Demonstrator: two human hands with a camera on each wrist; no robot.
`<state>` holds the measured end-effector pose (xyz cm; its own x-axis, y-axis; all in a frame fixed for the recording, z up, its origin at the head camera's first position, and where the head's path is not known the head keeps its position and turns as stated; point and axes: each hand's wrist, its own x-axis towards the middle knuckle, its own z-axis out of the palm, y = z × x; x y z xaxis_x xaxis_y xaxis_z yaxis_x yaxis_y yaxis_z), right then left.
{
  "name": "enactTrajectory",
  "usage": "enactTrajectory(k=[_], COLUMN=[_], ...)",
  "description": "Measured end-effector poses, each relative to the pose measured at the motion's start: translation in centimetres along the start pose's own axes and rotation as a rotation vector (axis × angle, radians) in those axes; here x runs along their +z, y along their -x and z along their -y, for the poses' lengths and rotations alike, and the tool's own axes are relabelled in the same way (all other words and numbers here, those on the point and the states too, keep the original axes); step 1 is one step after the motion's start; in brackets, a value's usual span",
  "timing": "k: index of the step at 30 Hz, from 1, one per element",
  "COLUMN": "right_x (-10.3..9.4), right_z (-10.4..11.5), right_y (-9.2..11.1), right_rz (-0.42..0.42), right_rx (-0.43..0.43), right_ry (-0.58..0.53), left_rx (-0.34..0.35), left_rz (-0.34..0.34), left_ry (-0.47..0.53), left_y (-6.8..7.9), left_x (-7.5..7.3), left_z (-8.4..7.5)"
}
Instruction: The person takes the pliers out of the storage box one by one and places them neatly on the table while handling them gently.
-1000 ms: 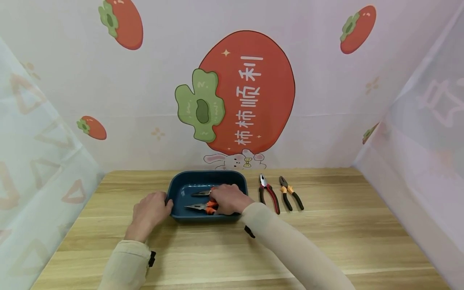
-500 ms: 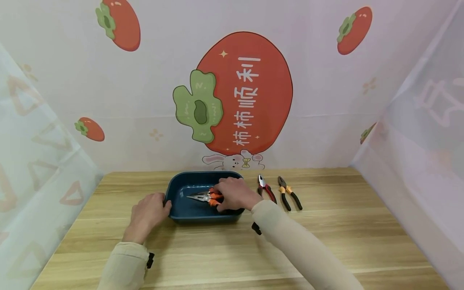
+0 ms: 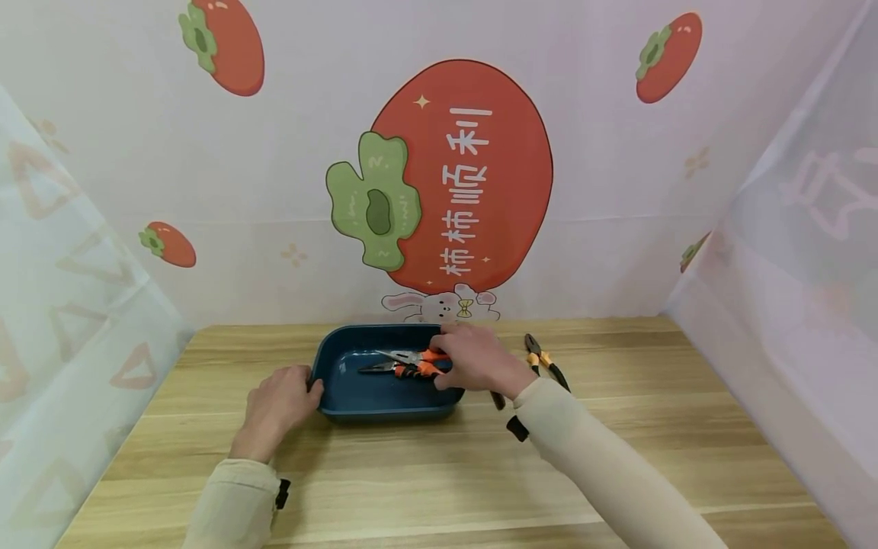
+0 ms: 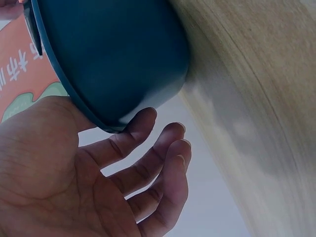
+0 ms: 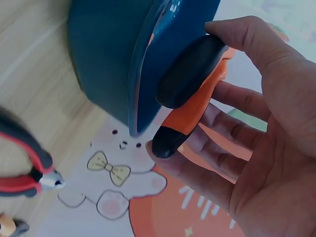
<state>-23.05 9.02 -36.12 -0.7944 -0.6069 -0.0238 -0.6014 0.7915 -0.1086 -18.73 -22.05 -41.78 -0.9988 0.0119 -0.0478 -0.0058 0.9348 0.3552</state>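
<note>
My left hand (image 3: 277,408) grips the left end of a dark blue rectangular basin (image 3: 391,414), thumb and fingers on either side of its rim in the left wrist view. At the basin's right end, my right hand (image 3: 479,358) holds long-nose pliers (image 5: 195,106) by their orange and black handles. In the right wrist view those handles stick out past the basin's rim, between thumb and fingers. Another pair of long-nose pliers (image 3: 380,368) with orange and black handles shows in the basin, overlapped by the held pair.
Right of the basin lie pliers with red and black handles (image 5: 48,179), mostly hidden under my right hand in the head view. Farther right are pliers with yellow and black handles (image 3: 533,345). A patterned cloth (image 3: 590,252) hangs behind the wooden table (image 3: 425,488).
My right hand has moved right, toward the basin's right rim, with pliers in its grip. The two orange-handled pliers now overlap. My left hand has stayed on the basin.
</note>
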Motion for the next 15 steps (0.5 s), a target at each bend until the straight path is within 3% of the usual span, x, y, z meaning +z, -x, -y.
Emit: enactTrajectory(k=[15], right_x=[-0.9], right_z=[-4.3], right_y=[3.8], right_rz=[-0.091], right_rx=[0.095], right_ry=[-0.044], left_rx=[-0.009], left_rz=[0.011], left_ry=[0.015], left_y=[0.1], left_x=[0.1], left_z=[-0.1])
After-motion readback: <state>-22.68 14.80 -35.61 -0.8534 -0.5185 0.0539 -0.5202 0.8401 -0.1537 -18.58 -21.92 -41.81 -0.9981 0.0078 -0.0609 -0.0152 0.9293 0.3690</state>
